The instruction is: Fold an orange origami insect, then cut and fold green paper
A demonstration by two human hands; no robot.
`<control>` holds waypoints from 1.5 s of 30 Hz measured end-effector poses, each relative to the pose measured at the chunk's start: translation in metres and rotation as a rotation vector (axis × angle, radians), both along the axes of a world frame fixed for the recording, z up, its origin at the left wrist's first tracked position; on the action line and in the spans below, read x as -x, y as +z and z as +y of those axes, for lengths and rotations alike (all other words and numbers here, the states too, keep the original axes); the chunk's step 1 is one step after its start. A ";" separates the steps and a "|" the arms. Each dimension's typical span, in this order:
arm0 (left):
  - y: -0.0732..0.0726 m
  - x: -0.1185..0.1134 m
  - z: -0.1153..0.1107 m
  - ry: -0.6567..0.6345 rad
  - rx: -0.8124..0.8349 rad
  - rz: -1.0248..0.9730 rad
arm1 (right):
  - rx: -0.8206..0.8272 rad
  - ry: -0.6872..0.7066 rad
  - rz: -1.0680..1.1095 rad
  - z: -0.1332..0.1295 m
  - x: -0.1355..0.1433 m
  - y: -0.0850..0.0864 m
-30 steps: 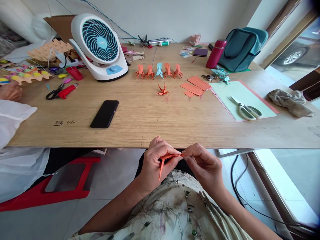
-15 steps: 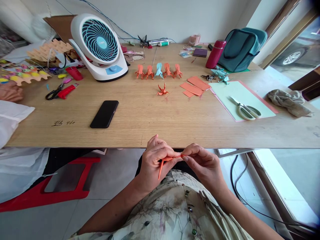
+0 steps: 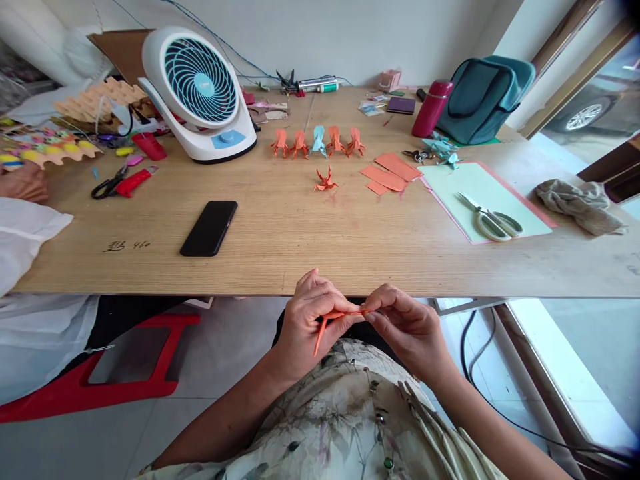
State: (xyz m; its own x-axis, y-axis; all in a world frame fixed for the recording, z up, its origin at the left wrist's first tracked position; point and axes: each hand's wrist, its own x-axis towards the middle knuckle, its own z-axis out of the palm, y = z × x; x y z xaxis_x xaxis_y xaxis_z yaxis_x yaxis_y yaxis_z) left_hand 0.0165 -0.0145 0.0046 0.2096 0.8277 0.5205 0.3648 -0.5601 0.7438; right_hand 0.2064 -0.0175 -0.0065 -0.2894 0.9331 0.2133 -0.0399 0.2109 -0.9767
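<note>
Just off the table's front edge, a folded piece of orange paper (image 3: 321,333) is pinched in both hands. My left hand (image 3: 315,319) is closed on its body, and one narrow strip sticks out below the fingers. With thumb and forefinger, my right hand (image 3: 405,327) grips the paper's thin right end; the fingertips of both hands nearly meet there. Much of the paper is hidden by the fingers. Beyond the hands, an orange origami figure (image 3: 325,180) with raised points rests on the table, and behind it stands a row of orange figures with one blue figure (image 3: 319,141) in the middle.
Orange paper pieces (image 3: 387,176) lie right of the figures, then scissors (image 3: 493,219) on pale sheets (image 3: 465,183). A black phone (image 3: 209,229) lies left, near a white fan (image 3: 200,93). A red bottle (image 3: 433,108) stands by a teal bag (image 3: 483,100). Another person's hand (image 3: 25,183) shows at far left.
Both my hands keep their pinch on the orange paper, with only slight shifts of the fingers and the hanging strip. The other person's hand and sleeve at far left have moved a little.
</note>
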 end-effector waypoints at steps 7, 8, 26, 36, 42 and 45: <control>-0.003 0.001 0.001 -0.016 0.023 -0.022 | 0.107 0.047 0.074 0.003 0.000 0.002; -0.003 0.002 0.001 -0.016 0.023 -0.018 | 0.121 0.042 0.082 0.003 0.000 0.002; 0.002 0.000 -0.003 -0.026 0.068 -0.034 | -0.167 -0.089 -0.172 -0.001 -0.001 0.001; -0.001 -0.003 -0.005 0.027 0.041 -0.034 | -0.261 -0.113 -0.236 -0.003 0.001 0.004; -0.003 -0.006 -0.005 0.011 0.107 -0.093 | -0.256 -0.109 -0.211 -0.001 0.003 0.000; -0.002 -0.006 -0.006 0.001 0.153 -0.112 | -0.309 -0.113 -0.212 0.000 0.003 0.003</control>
State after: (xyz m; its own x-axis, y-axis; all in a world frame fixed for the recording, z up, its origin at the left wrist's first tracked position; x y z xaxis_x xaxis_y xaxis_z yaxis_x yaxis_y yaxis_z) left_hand 0.0225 -0.0200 0.0027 0.1564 0.8994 0.4082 0.2759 -0.4366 0.8563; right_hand 0.2036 -0.0178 -0.0038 -0.2563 0.8629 0.4354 0.1960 0.4875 -0.8508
